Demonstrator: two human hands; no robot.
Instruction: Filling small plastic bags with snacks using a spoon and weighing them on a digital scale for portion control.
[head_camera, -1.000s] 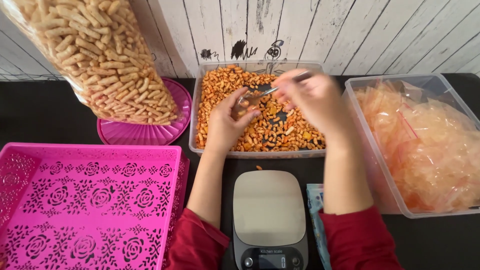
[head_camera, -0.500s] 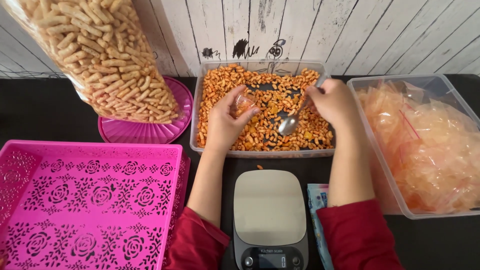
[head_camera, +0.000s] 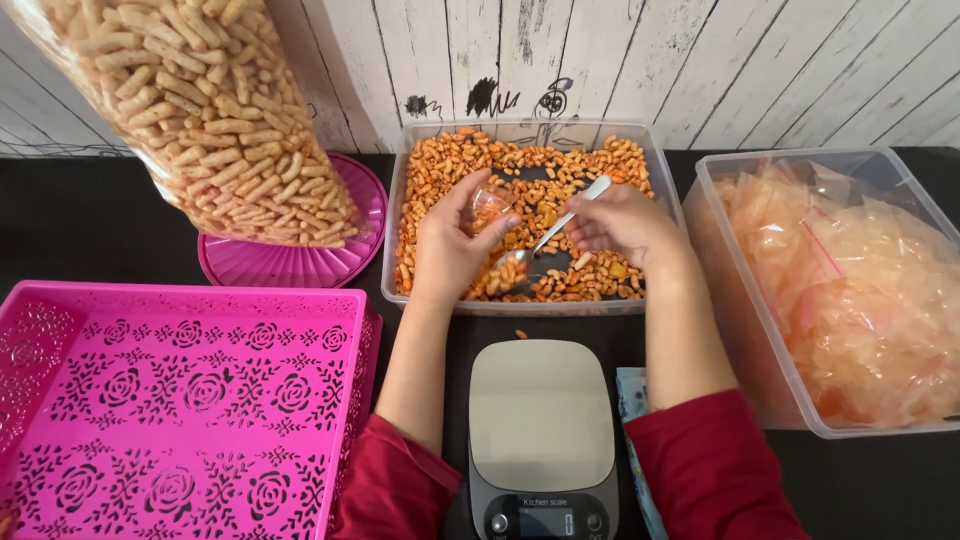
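Orange snack pieces fill the clear tub (head_camera: 640, 140) at the far edge of the tabletop (head_camera: 100, 215). Head view: left hand (head_camera: 450, 245) pinches a small clear bag (head_camera: 490, 207) open over the tub; right hand (head_camera: 620, 225), grip closed round a spoon (head_camera: 545, 240), tips a load toward it. Risk: pieces missing the narrow mouth and scattering; one stray (head_camera: 521, 334) already lies by the scale (head_camera: 541, 420). Pink basket (head_camera: 190, 400), bin of bags (head_camera: 840, 290) flank.
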